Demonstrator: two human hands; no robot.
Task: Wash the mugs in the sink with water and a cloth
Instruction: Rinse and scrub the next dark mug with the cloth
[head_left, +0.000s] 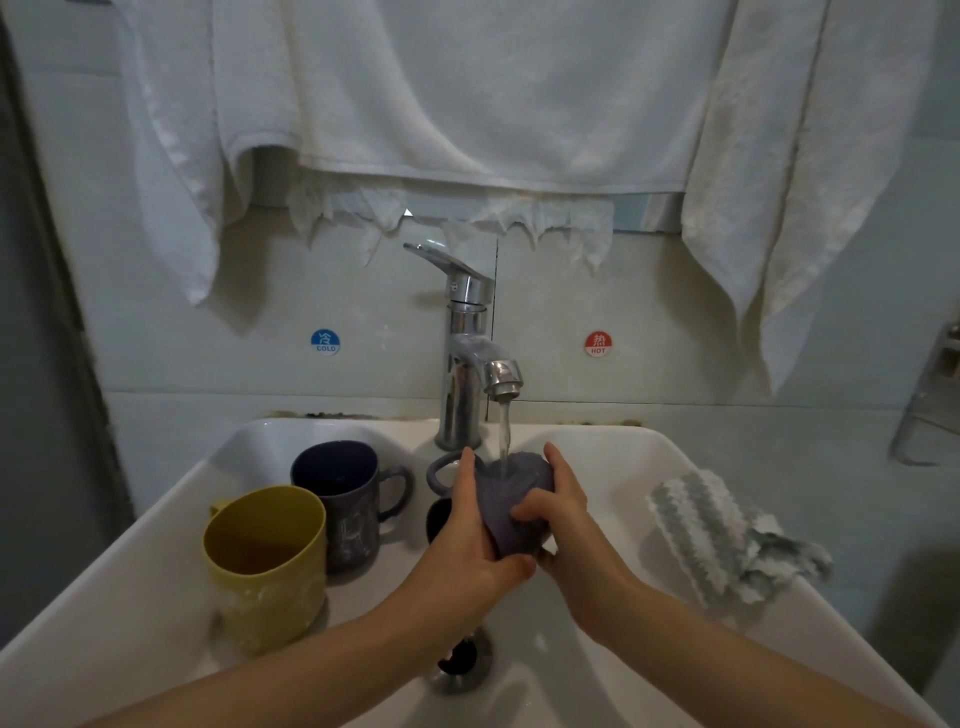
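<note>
Left hand (470, 538) and right hand (569, 527) clasp the purple mug (511, 496); seemingly tipped under running water (503, 434).

A purple mug (506, 499) is held tilted, gripped by the left hand (467, 525) and the right hand (563, 519), its handle (441, 470) seen just beside the left fingertips. Water (504, 436) from the faucet (467, 332) is received on the mug between the two sets of fingers. Left of the left fingers, a dark mug (343, 499) and a yellow mug (265, 566) are stood close together in the sink (156, 597). Well right of the right fingers, a striped cloth (727, 540) is laid on the sink's slope.
</note>
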